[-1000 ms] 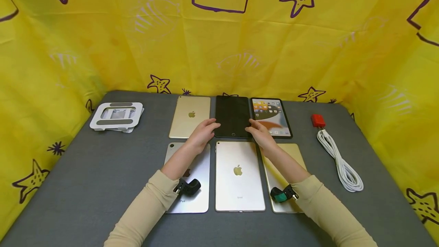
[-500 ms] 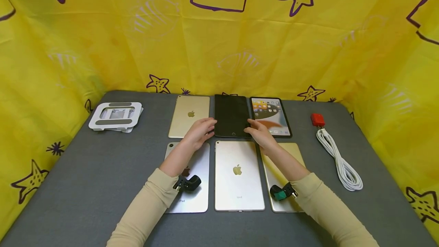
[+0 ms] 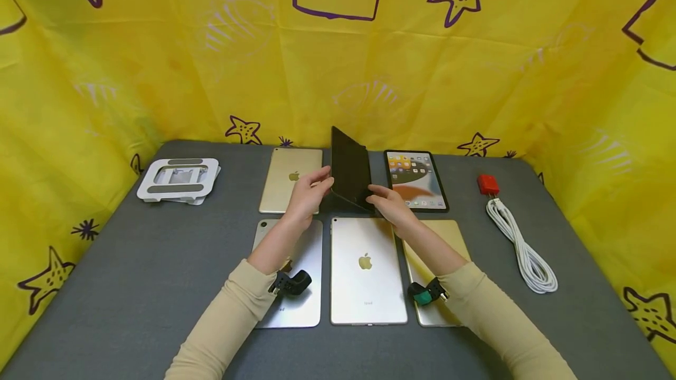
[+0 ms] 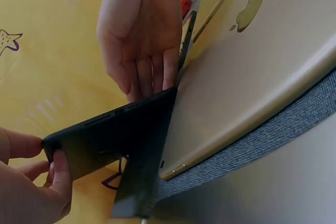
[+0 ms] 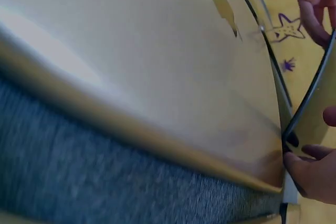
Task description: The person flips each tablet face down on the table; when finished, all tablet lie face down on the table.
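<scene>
A black tablet (image 3: 351,169) stands tilted in the back row, left edge raised, right edge low by the table. My left hand (image 3: 306,195) pinches its raised edge near the front corner; thumb and fingers close on that corner in the left wrist view. My right hand (image 3: 389,207) holds the low right edge near its front end, with thumb and index finger at the edge. In the right wrist view, part of this hand (image 5: 315,177) is cut off by the frame. Just in front lies a silver tablet (image 3: 368,286), back side up.
A gold tablet (image 3: 290,177) lies back left, a lit tablet (image 3: 417,177) back right. In front are a silver tablet (image 3: 306,298) and a gold one (image 3: 449,239), partly under my forearms. A white folding stand (image 3: 179,179), red plug (image 3: 488,184) and coiled white cable (image 3: 523,251) sit at the sides.
The black tablet lay flat before; its left edge now stands raised, tilting it to the right. My left hand has risen slightly with that edge, and my right hand has shifted a little left.
</scene>
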The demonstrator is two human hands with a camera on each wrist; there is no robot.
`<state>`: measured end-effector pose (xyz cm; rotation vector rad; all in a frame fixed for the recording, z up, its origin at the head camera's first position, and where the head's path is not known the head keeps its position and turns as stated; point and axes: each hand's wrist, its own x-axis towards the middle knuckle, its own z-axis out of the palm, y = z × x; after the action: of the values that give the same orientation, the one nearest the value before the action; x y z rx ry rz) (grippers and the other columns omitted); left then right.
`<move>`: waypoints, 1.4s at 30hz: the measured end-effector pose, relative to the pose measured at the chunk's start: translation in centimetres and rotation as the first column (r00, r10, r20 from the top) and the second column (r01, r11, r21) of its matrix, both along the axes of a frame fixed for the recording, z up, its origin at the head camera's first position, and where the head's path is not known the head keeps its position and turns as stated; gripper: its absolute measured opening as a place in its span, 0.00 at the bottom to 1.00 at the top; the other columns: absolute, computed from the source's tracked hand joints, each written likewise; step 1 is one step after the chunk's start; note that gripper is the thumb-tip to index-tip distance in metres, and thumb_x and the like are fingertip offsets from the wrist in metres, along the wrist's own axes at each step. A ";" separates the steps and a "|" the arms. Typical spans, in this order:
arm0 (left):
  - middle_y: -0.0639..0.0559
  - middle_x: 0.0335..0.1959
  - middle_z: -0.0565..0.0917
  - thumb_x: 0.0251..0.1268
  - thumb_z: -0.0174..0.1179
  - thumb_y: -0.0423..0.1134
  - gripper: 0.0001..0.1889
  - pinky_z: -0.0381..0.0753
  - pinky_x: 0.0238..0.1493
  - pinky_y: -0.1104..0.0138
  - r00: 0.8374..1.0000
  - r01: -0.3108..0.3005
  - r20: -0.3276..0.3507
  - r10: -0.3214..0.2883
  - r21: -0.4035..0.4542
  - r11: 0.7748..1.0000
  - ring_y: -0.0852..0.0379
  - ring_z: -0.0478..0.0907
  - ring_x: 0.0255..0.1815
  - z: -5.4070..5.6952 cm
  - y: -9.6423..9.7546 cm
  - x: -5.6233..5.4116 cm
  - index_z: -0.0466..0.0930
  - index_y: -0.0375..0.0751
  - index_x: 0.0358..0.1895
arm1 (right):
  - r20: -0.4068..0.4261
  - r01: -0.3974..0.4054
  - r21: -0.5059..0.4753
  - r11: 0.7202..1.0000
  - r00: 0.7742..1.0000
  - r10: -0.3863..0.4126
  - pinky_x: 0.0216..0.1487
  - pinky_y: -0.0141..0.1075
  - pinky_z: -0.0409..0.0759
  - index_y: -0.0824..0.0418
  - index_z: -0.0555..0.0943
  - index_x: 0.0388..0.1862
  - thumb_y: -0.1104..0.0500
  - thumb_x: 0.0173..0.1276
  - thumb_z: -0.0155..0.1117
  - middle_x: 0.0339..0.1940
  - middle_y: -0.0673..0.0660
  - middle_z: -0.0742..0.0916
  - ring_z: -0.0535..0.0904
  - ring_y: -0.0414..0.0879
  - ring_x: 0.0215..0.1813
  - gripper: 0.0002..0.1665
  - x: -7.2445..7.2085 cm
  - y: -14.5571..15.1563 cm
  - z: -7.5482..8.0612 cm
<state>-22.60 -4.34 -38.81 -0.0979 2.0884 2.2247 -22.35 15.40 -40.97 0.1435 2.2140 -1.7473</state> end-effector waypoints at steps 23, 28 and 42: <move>0.44 0.54 0.76 0.68 0.62 0.40 0.23 0.77 0.57 0.56 0.990 0.100 -0.098 -0.102 -0.024 0.995 0.50 0.76 0.52 2.2 2.0 0.5 0.74 0.42 0.66 | -0.072 -0.025 -0.184 0.983 0.997 0.012 0.64 0.47 0.72 0.66 0.68 0.70 0.63 0.77 0.49 0.68 0.63 0.73 0.71 0.57 0.66 0.25 -2.5 -1.5 3.0; 0.46 0.52 0.77 0.67 0.63 0.42 0.24 0.78 0.55 0.58 0.992 0.084 -0.093 -0.086 -0.026 0.996 0.51 0.77 0.50 2.0 2.4 0.4 0.74 0.44 0.64 | -0.194 0.064 -0.245 0.967 0.974 -0.114 0.64 0.45 0.72 0.65 0.74 0.65 0.61 0.75 0.55 0.65 0.61 0.77 0.74 0.54 0.63 0.22 -3.5 -1.5 5.1; 0.46 0.54 0.77 0.68 0.62 0.45 0.25 0.78 0.55 0.58 0.991 0.100 -0.082 -0.102 -0.035 0.994 0.50 0.75 0.51 1.4 2.7 0.4 0.72 0.41 0.65 | -0.306 0.020 -0.187 0.982 0.949 -0.078 0.64 0.52 0.70 0.61 0.80 0.59 0.57 0.70 0.63 0.62 0.61 0.78 0.74 0.50 0.60 0.20 -3.9 -2.3 5.6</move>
<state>-22.20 -1.67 -37.40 0.0988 2.1182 2.1750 -26.27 13.15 -35.35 -0.1314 2.2571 -2.1155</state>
